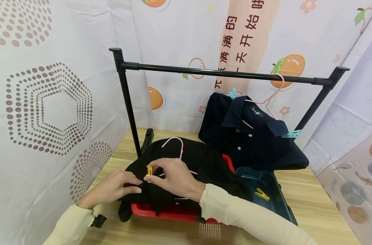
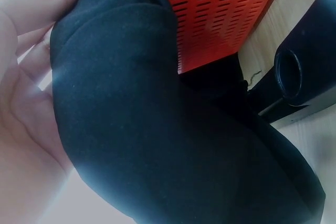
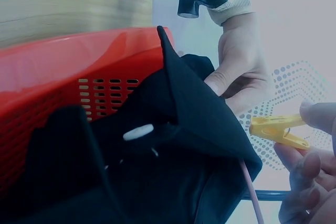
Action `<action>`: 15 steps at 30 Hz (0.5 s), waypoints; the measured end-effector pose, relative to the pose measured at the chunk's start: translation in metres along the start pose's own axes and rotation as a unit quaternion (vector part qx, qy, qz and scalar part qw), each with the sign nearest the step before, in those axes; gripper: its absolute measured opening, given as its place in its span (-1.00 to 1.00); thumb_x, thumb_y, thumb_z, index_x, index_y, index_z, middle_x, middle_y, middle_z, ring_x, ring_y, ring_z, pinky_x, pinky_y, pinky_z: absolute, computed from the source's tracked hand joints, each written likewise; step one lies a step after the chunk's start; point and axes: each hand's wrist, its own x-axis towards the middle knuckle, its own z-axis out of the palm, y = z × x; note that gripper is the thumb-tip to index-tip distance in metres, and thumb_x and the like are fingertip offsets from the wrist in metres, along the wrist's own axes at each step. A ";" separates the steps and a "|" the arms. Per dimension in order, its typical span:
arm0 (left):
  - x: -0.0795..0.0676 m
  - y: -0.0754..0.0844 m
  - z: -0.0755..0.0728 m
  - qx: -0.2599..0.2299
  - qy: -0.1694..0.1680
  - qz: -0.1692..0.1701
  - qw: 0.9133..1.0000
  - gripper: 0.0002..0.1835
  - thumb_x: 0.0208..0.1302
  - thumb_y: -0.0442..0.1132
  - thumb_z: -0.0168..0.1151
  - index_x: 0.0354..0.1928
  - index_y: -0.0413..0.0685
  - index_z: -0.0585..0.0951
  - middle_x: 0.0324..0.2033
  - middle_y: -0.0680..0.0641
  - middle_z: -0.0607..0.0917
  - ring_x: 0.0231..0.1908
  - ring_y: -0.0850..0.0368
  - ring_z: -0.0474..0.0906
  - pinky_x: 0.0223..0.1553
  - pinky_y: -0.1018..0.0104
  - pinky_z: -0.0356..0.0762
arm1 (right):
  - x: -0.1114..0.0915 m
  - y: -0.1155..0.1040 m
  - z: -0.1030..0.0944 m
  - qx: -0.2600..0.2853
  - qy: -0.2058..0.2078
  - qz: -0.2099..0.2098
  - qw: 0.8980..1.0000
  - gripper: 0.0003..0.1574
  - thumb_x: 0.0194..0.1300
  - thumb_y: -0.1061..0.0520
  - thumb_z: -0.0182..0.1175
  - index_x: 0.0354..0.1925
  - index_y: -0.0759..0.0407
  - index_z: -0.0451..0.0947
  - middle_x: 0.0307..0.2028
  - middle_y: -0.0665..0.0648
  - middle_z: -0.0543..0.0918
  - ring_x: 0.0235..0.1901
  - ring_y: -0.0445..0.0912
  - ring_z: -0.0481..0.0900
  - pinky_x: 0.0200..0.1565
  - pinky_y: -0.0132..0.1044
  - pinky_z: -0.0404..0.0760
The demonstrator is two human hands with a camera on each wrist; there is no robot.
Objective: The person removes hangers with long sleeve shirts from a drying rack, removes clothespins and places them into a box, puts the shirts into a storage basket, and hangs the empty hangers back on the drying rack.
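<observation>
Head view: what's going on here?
A person's left hand holds a black garment with a pink hanger in it, lying over a red basket. The right hand pinches a yellow peg close to the garment. A navy shirt hangs from the black rack; another yellow peg lies in the blue tray.

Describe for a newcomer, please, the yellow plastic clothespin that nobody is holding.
Start at the black tubular clothes rack and the navy collared shirt hanging near its right end. In front of that shirt sits a dark blue rectangular tray. There lies the yellow plastic clothespin, loose, unlike its yellow twin in the right hand and the light blue clothespins on the shirt.
</observation>
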 end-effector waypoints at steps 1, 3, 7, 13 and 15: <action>0.001 0.000 0.000 0.003 0.000 -0.001 1.000 -0.84 0.30 -0.20 0.45 -0.11 0.00 0.83 -0.24 0.14 0.79 -0.24 0.31 0.68 -0.29 0.35 0.66 | -0.001 0.001 -0.001 0.003 0.001 0.004 1.000 -0.55 0.35 -0.11 0.41 0.07 0.12 0.71 -0.17 -0.04 0.77 -0.37 -0.25 0.61 -0.34 -0.61 0.48; 0.001 0.000 -0.001 0.008 -0.001 -0.003 1.000 -0.84 0.30 -0.20 0.45 -0.12 -0.01 0.83 -0.24 0.13 0.79 -0.24 0.30 0.69 -0.28 0.33 0.67 | -0.003 0.002 -0.004 0.009 0.004 0.008 1.000 -0.55 0.36 -0.10 0.41 0.07 0.12 0.71 -0.17 -0.03 0.77 -0.45 -0.26 0.54 -0.40 -0.58 0.46; 0.001 -0.001 0.000 0.017 -0.002 -0.007 1.000 -0.84 0.30 -0.18 0.45 -0.12 0.00 0.83 -0.23 0.16 0.79 -0.23 0.31 0.69 -0.26 0.33 0.67 | -0.007 0.005 -0.008 0.019 0.013 0.016 1.000 -0.57 0.35 -0.09 0.41 0.06 0.12 0.72 -0.18 -0.04 0.76 -0.57 -0.31 0.39 -0.53 -0.52 0.39; 0.000 -0.001 0.002 0.022 0.002 -0.008 1.000 -0.86 0.31 -0.17 0.44 -0.13 0.04 0.83 -0.24 0.19 0.78 -0.24 0.33 0.68 -0.26 0.35 0.66 | -0.012 0.011 -0.013 0.032 0.014 0.026 0.999 -0.56 0.35 -0.07 0.42 0.05 0.15 0.72 -0.19 -0.04 0.75 -0.63 -0.32 0.33 -0.58 -0.48 0.35; 0.000 0.000 0.002 0.023 0.003 -0.009 1.000 -0.86 0.31 -0.17 0.45 -0.13 0.05 0.84 -0.24 0.20 0.78 -0.25 0.33 0.68 -0.27 0.35 0.66 | -0.013 0.012 -0.014 0.035 0.014 0.027 0.999 -0.57 0.35 -0.07 0.42 0.06 0.15 0.71 -0.18 -0.04 0.75 -0.63 -0.32 0.33 -0.58 -0.47 0.36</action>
